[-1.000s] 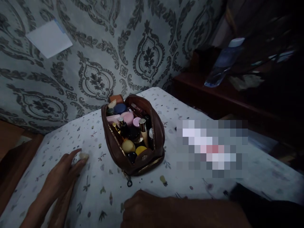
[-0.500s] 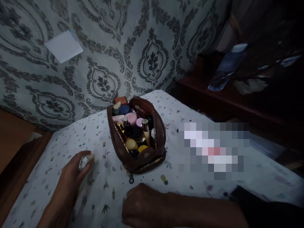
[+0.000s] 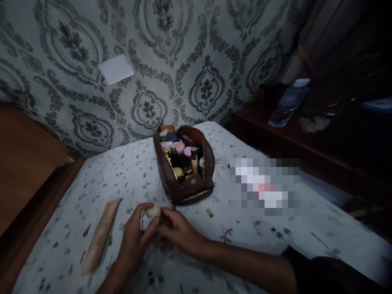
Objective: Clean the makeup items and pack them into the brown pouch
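Left hand (image 3: 136, 229) cups pale item (image 3: 153, 211); right hand (image 3: 179, 232) half-curled, touching.

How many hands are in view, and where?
2: the left hand holding a small pale object in front of the brown bag; the right hand close beside it.

Upper left: white card (image 3: 116, 69) against grey patterned wallpaper (image 3: 208, 90). Upper right: clear bottle (image 3: 288, 104) (white cap) on dark red ledge (image 3: 260, 126). Left edge: brown wooden panel (image 3: 27, 155).

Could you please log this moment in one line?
left hand: holds small pale container; right hand: beside it; brown makeup bag: open
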Motion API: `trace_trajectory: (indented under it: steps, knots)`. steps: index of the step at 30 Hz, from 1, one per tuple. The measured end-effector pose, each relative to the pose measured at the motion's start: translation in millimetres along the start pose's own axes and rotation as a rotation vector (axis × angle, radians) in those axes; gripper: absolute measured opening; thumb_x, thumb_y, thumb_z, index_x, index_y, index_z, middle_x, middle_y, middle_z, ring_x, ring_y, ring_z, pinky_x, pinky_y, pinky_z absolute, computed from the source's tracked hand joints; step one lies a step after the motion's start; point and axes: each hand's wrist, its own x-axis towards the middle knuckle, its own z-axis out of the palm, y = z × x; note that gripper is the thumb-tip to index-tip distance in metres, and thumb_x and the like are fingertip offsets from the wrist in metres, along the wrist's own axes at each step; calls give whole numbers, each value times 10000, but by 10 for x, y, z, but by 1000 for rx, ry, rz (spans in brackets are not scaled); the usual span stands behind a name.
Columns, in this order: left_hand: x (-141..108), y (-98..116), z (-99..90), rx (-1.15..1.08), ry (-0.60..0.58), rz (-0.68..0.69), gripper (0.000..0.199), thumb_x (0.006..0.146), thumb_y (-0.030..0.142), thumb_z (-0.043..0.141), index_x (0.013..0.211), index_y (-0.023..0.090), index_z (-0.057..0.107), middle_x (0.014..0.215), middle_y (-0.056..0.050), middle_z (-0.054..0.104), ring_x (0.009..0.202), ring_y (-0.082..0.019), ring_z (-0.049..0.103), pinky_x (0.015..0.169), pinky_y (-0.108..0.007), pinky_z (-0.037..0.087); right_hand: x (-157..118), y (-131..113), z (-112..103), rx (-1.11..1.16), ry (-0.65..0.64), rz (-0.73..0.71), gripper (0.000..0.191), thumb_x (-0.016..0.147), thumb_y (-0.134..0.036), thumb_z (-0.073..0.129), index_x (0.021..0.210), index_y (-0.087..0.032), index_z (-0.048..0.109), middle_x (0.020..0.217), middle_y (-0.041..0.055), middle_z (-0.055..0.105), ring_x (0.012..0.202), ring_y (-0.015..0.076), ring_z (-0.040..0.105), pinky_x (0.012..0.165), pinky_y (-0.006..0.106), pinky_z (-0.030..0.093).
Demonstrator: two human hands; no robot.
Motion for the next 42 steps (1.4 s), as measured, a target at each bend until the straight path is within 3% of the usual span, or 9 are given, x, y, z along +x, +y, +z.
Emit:
trace_trajectory:
  steps: [4, 12, 19, 27, 31, 36, 42]
  knots:
    - [-82, -60, 32, -10, 47, 57, 367, 887, 456, 547, 1122, 175, 578, 1022, -83, 704, 928, -227, 668, 840, -337, 532, -1, 28, 65, 28, 52, -40, 369, 748, -377, 742, 1042, -175, 647, 875, 7, 645, 731, 142, 602, 623, 250, 540]
    - [-141, -358, -22, 18, -33, 244, 473, 983, 466, 392, 1328, 167, 518, 1198, -118, 647, 1106, -247, 613, 963, -372, 478, -28, 98, 179, 99, 99, -58, 399, 731, -430, 793, 1040, -194, 702, 960, 22, 700, 835, 165, 639, 675, 267, 576]
    - [-102, -372, -100, 162, -20, 290, 401, 1011, 417, 366, 1243, 188, 600, 1044, -80, 649, 934, -203, 632, 843, -325, 505, -10, 134, 172, 148, 119, -16, 449, 714, -425, 811, 1099, -210, 726, 1051, 48, 730, 903, 197, 671, 689, 282, 570]
    - [-118, -395, -112, 141, 0, 356, 404, 1010, 434, 355, 1239, 181, 571, 1058, -86, 645, 959, -207, 631, 846, -311, 498, 15, 157, 141, 38, 217, -44, 518, 644, -394, 866, 1098, -231, 679, 1075, 39, 712, 892, 169, 664, 758, 283, 558]
    - [-126, -367, -157, 57, -69, 321, 380, 993, 452, 364, 1182, 196, 572, 1071, -84, 660, 980, -214, 623, 868, -317, 473, 11, 166, 120, -85, 180, -83, 460, 582, -359, 903, 937, -219, 645, 948, 11, 702, 835, 152, 668, 787, 291, 557]
    - [-126, -318, -215, 10, -164, 167, 377, 967, 516, 359, 1087, 214, 550, 695, 35, 553, 654, -170, 544, 673, -278, 405, -42, 187, 122, -220, 86, -100, 439, 619, -355, 884, 973, -215, 666, 900, 13, 712, 853, 175, 680, 845, 342, 556]
    - [-85, -290, -204, -221, -82, 82, 317, 950, 479, 392, 915, 204, 547, 702, 38, 520, 654, -137, 470, 619, -243, 372, -96, 185, 155, -221, 42, -131, 432, 641, -332, 878, 1017, -225, 695, 1008, 32, 707, 931, 195, 686, 912, 385, 553]
